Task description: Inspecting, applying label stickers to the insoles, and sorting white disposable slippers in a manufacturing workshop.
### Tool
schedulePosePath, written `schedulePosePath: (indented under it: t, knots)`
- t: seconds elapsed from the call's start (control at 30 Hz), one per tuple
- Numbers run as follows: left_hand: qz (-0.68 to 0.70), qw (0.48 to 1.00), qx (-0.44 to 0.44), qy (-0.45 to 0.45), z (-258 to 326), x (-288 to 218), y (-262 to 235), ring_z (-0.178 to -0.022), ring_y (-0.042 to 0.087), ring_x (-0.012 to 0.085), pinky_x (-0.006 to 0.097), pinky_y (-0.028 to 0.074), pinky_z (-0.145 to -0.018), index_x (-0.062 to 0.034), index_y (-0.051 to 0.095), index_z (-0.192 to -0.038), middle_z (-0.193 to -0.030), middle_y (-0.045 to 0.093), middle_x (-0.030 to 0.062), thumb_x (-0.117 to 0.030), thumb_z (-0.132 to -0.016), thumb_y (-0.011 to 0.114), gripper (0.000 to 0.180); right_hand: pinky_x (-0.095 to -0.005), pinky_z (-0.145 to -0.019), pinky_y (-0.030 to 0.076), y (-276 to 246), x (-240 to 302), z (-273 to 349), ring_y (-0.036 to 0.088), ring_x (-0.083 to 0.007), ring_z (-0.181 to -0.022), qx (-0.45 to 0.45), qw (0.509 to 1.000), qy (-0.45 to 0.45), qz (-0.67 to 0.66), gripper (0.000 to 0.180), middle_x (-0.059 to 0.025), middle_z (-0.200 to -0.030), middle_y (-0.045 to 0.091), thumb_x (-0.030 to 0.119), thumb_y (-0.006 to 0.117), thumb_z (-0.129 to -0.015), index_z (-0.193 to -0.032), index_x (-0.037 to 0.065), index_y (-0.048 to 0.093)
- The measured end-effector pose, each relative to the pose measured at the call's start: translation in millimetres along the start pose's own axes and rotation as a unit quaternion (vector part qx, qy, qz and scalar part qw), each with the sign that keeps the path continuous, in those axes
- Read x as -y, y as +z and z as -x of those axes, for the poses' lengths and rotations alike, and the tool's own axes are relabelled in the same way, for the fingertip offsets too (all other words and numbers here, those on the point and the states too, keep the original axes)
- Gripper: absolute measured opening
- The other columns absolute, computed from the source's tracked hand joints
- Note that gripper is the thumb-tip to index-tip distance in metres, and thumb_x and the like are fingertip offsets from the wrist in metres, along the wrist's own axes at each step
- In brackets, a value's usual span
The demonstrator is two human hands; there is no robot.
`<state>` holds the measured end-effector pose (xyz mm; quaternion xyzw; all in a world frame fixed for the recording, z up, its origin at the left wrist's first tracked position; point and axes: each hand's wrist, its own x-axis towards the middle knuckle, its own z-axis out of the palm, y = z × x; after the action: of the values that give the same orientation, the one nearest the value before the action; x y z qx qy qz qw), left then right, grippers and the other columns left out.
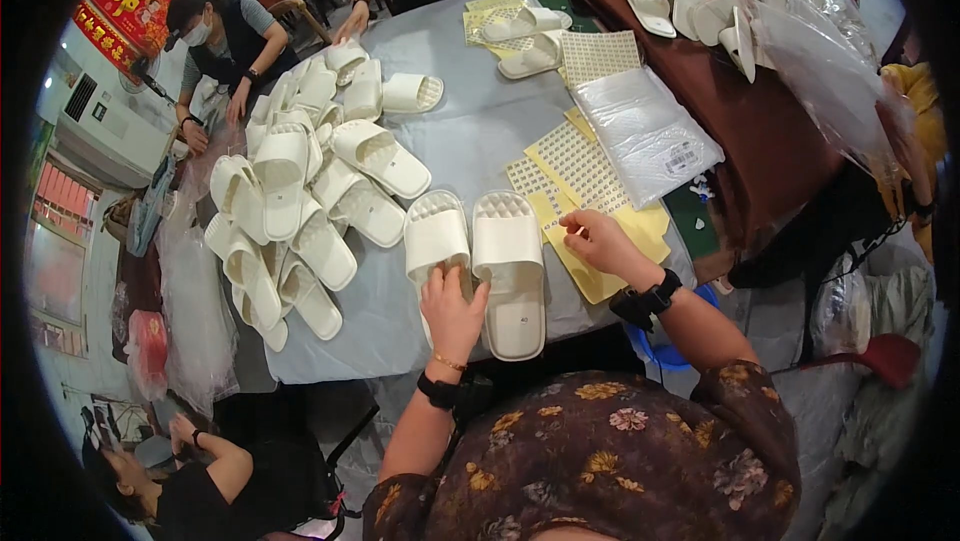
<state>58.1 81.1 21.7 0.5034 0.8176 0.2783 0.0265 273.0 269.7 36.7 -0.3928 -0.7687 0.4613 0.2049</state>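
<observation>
Head view, one frame. The person sits at a table covered in grey cloth. Directly in front lie two white slippers side by side, touching along their inner edges: the left slipper and the right slipper, toes pointing away.

Left hand: resting palm-down on the heel end of the left slipper, fingers spread loosely over the sole; it presses or steadies rather than grips (no closed grasp visible).

Right hand: over the yellow sticker sheets just right of the pair, fingers pinched narrow at the sheet's edge. Whether a sticker is already between the fingertips cannot be told; too small.

Judged step: labelling the pair, with one hand holding the footwear steady and the other picking a sticker from the sheet. The right slipper seems to carry a small label near its heel; the left one's heel is hidden under the hand.

The next move calls, in this observer's judgement, for a clean peel without curling the sticker, then carrying it across to a slipper while the left hand keeps the pair from sliding on the cloth.

Surroundings: a pile of white slippers to the left, a stack of clear plastic bags beyond the sheets, other people at work at the far and left edges.
</observation>
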Motion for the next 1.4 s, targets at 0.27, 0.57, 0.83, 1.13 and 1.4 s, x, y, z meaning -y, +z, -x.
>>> schedulePosePath:
  t: [0.27,0.57,0.83,1.13,1.4]
  knots:
    - [-0.061,0.995,-0.033,0.077,-5.7,0.3,10.5,-0.109,0.054,0.0329,0.047,0.043,-0.09,-0.0026,0.061,-0.123,-0.117,0.061,0.0122,-0.037,-0.082,0.071,0.054,-0.0436,-0.079,0.052,37.8,10.7,-11.4,0.065,-0.041,-0.088,0.054,0.995,-0.078,0.04,0.044,-0.0249,-0.094,0.068,0.008,0.062,-0.082,-0.123,-0.008,0.059]
    - [0.004,0.996,-0.019,0.093,-17.8,6.8,8.5,-0.082,0.058,0.0377,0.049,0.047,-0.071,-0.0029,0.062,-0.1,-0.088,0.057,0.0167,-0.025,-0.085,0.068,0.028,-0.0488,-0.091,0.05,46.6,21.4,3.2,0.056,-0.0494,-0.106,0.084,0.983,-0.092,0.133,0.075,-0.0324,-0.118,0.051,0.015,0.07,-0.08,-0.144,0.0,0.034]
    - [0.071,0.991,-0.089,0.071,-16.6,-15.2,-6.5,-0.097,0.057,0.0346,0.046,0.046,-0.082,-0.0033,0.061,-0.115,-0.101,0.059,0.0139,-0.025,-0.086,0.068,0.037,-0.0486,-0.084,0.052,39.5,51.8,-7.6,0.059,-0.0459,-0.098,-0.014,0.977,-0.134,0.166,0.053,-0.0268,-0.111,0.054,0.004,0.058,-0.085,-0.137,0.001,0.046]
    - [0.054,0.995,-0.017,0.086,-15.7,-14.2,19.2,-0.111,0.054,0.035,0.045,0.044,-0.096,-0.0028,0.057,-0.129,-0.124,0.058,0.0149,-0.029,-0.085,0.071,0.054,-0.0475,-0.088,0.05,32.5,21.8,-38.2,0.058,-0.0432,-0.104,-0.052,0.978,-0.129,0.153,0.048,-0.0243,-0.114,0.056,0.006,0.066,-0.082,-0.128,0.002,0.054]
    - [0.043,0.983,-0.02,0.177,-14.1,-18.3,16.9,-0.121,0.05,0.0352,0.048,0.039,-0.102,-0.0098,0.059,-0.13,-0.131,0.055,0.0164,-0.034,-0.082,0.074,0.055,-0.0466,-0.092,0.049,30.1,6.3,-12.1,0.057,-0.0434,-0.106,-0.043,0.982,-0.109,0.148,0.053,-0.0247,-0.115,0.057,0.008,0.069,-0.079,-0.13,0.003,0.052]
